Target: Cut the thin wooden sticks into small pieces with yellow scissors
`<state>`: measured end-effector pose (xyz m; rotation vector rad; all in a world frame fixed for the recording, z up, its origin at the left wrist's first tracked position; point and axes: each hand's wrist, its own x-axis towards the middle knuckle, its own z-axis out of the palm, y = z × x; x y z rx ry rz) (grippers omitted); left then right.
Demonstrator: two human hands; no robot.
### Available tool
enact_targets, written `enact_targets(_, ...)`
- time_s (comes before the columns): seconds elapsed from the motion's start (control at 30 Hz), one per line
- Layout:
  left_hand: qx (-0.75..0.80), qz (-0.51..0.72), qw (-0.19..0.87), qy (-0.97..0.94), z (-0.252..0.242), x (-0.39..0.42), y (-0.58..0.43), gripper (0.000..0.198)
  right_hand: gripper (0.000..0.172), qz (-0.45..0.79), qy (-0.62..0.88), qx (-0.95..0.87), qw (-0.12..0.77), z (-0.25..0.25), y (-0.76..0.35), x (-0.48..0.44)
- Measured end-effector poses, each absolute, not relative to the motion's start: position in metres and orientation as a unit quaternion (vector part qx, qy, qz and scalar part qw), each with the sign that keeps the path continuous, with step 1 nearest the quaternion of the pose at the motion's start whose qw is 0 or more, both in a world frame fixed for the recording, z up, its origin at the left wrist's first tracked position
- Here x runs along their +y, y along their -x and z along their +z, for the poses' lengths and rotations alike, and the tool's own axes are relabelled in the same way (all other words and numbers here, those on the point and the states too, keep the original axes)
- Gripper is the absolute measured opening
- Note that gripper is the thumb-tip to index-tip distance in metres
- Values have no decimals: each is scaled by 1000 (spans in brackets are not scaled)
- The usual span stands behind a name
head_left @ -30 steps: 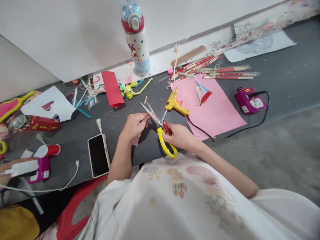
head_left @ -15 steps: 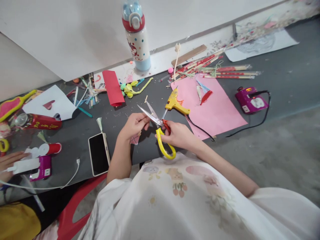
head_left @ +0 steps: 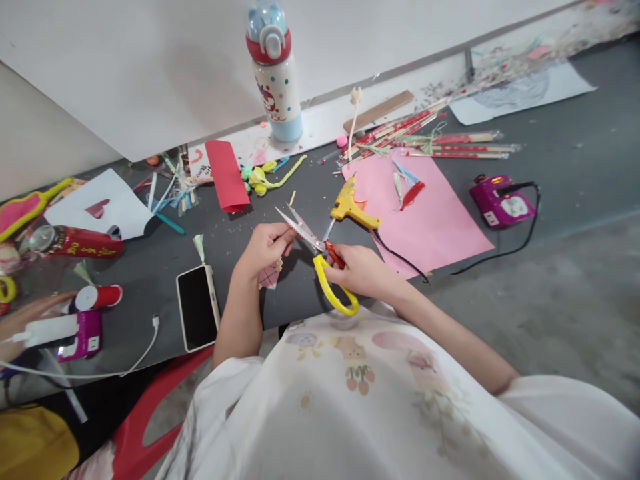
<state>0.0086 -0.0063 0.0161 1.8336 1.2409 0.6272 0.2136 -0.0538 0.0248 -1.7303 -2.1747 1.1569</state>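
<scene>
My right hand (head_left: 363, 270) grips a pair of scissors (head_left: 304, 230) with a yellow handle loop; a red part shows at my fingers. The scissors' blades are parted and point up and left, beside the fingertips of my left hand (head_left: 270, 250). That left hand is closed in a pinch, and what it holds is hidden. Below it, a small pink paper piece with crossed dark lines (head_left: 269, 277) shows partly. A short thin stick (head_left: 293, 197) lies just past the blade tips. The yellow glue gun (head_left: 349, 205) rests right of the blades, on the edge of a pink sheet (head_left: 440, 213).
A phone (head_left: 197, 308) lies left of my left arm. Behind stand a water bottle (head_left: 277, 87) and a red folded paper (head_left: 227, 175). Bundled sticks (head_left: 400, 133) lie at the back; a purple power block (head_left: 501, 200) sits right. Another person's hand (head_left: 30, 320) is at far left.
The scissor blades have drawn slightly closer together, and the yellow handle has shifted a little right. At far left the other person's hand has moved toward the red cylinder.
</scene>
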Motion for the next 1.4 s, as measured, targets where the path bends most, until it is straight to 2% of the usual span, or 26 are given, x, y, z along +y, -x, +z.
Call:
enact_targets(0.5,517,242,332,-751,6,-3,-13,40,32,400,596,-694,59,21,-215,-53)
enact_targets(0.77,509,251,419,-709,7,-3,-13,43,35,370,583,-719,80,23,-218,-53)
enact_targets(1.03,474,286,536,-637,5,-5,-13,41,56,376,568,-728,85,21,-222,-55)
enact_targets(1.4,471,290,556,-621,6,-6,-14,39,70,373,558,-734,103,19,-221,-57)
